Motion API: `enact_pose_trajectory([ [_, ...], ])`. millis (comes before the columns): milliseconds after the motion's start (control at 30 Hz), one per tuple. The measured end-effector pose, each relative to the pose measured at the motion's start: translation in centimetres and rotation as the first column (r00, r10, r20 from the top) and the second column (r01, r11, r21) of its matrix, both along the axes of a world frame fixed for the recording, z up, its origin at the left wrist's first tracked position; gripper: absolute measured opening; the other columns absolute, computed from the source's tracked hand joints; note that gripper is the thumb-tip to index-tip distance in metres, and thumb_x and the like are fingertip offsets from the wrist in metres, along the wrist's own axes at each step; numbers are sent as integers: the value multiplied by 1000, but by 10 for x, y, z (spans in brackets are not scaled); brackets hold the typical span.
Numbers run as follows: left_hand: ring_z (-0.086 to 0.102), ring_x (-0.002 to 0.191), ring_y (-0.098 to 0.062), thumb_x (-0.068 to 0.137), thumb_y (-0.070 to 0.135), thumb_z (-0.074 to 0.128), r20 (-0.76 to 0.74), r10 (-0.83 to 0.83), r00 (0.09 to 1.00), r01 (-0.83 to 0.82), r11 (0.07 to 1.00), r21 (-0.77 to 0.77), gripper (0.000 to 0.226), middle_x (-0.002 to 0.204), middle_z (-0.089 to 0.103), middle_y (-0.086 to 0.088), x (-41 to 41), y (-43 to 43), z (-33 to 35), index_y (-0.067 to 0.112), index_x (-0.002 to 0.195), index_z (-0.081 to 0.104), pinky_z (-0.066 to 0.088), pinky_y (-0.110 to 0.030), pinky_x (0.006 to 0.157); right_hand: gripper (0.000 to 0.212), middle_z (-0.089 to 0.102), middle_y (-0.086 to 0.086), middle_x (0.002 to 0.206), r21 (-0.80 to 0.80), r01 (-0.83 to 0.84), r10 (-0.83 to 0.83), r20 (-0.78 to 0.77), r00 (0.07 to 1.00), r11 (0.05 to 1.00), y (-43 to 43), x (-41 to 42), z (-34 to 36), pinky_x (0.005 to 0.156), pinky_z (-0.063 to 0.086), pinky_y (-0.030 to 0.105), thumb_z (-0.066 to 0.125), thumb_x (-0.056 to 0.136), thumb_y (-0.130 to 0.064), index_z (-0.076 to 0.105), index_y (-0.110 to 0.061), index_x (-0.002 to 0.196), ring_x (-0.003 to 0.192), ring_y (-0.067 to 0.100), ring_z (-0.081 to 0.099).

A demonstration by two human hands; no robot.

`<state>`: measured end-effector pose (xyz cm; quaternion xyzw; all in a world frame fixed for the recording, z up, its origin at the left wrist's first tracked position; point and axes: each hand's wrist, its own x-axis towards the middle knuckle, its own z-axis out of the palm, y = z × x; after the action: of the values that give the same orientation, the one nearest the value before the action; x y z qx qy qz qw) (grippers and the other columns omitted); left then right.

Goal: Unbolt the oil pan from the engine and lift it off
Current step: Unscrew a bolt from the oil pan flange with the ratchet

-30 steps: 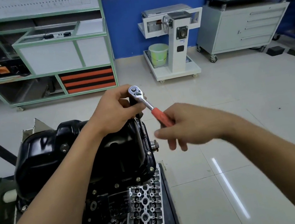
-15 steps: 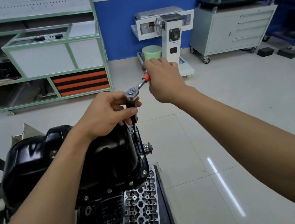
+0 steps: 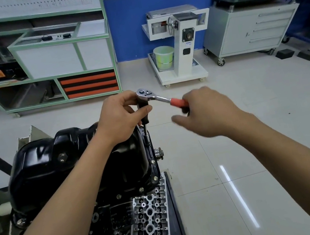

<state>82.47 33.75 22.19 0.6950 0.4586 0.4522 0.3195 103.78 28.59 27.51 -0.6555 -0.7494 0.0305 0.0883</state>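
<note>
Head view: a pale tiled floor [image 3: 256,130] is stretching across a workshop with a blue-banded wall, a green-framed training bench [image 3: 52,58], a white wheeled machine stand [image 3: 179,50] carrying a green bucket [image 3: 163,57], and a grey drawer cabinet [image 3: 254,29] on casters.

The black oil pan [image 3: 59,167] is sitting on the upturned engine [image 3: 115,223], directly beneath the left hand [image 3: 121,119] and down-left of its fingers; its long axis is running left to right across the frame, its bulged sump facing up. A bare aluminium cylinder head [image 3: 150,217] is lying just below the pan's near right corner.

The left fingers are closing around the black extension under the ratchet wrench [image 3: 154,96] head, thumb pressing its front. The extension is standing nearly upright, its socket meeting the pan's right flange just below those fingers. The wrench handle is pointing right and slightly toward the viewer. The right hand [image 3: 209,114], motion-blurred, is wrapping the red grip, index finger sticking out leftward.
</note>
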Motion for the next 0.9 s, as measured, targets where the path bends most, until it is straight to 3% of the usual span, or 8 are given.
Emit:
enact_pose_trajectory([
  [133, 57, 46, -14, 79, 15, 87, -32, 85, 996, -81, 990, 115, 27, 75, 72, 11, 4, -1, -4, 27, 77, 63, 48, -27, 53, 64, 70, 9, 71, -299, -246, 140, -336, 931, 922, -39, -32, 0, 65, 59, 42, 58, 84, -70, 56, -8, 71, 60, 23, 67],
  [200, 54, 53, -26, 77, 18, 89, -40, 127, 991, -120, 981, 152, 38, 68, 62, 9, 4, 0, -7, 23, 72, 51, 53, -41, 57, 66, 71, 14, 73, -379, -347, 165, -437, 884, 857, -46, -46, -7, 59, 57, 34, 52, 89, -71, 51, -7, 70, 56, 22, 67],
  [333, 41, 56, -12, 73, 19, 92, -54, 118, 991, -110, 984, 139, 51, 60, 50, 16, 0, 0, -4, 28, 68, 42, 46, -34, 57, 54, 73, 3, 68, -419, -381, 107, -546, 831, 824, -36, -50, -7, 53, 49, 18, 55, 93, -62, 61, -14, 69, 54, 15, 69],
  [433, 65, 69, -37, 77, 10, 88, 13, -88, 996, 87, 995, 42, 25, 72, 66, -5, -7, -2, -3, 14, 80, 64, 60, -47, 70, 38, 73, -4, 67, -455, -440, 195, -489, 850, 774, -20, -35, 7, 61, 52, 22, 69, 89, -47, 67, -15, 69, 61, 13, 70],
  [500, 70, 81, -39, 81, 9, 84, -6, -166, 986, 166, 986, 14, 17, 84, 71, -14, -10, -3, 0, 15, 90, 71, 59, -50, 77, 34, 73, -3, 67, -511, -458, 268, -402, 875, 727, -7, -24, 20, 65, 50, 23, 73, 88, -42, 73, -10, 78, 62, 9, 68],
  [733, 54, 58, -1, 89, 19, 76, -87, -276, 957, 270, 960, -73, 7, 70, 65, 14, -13, 0, 7, 18, 95, 77, 42, -10, 58, 35, 75, -5, 106, -651, -361, 334, -172, 927, 668, 46, -1, 49, 68, 58, 26, 70, 89, -5, 64, -13, 123, 82, 12, 74],
  [800, 61, 64, -6, 90, 13, 76, -65, -310, 948, 300, 945, -132, 9, 81, 73, 9, -13, 0, 8, 18, 98, 77, 46, -15, 58, 41, 74, -8, 107, -519, -314, 348, -33, 937, 795, 60, -1, 49, 67, 53, 24, 58, 92, 3, 64, -22, 124, 85, 12, 71],
  [900, 66, 67, -10, 90, -1, 73, -7, -339, 941, 332, 925, -184, 21, 99, 79, -1, -14, 2, 12, 18, 101, 74, 53, -24, 59, 46, 68, 0, 110, -91, -261, 274, 187, 943, 961, 71, -17, 31, 76, 46, 35, 45, 88, 3, 66, -25, 119, 98, 23, 58],
])
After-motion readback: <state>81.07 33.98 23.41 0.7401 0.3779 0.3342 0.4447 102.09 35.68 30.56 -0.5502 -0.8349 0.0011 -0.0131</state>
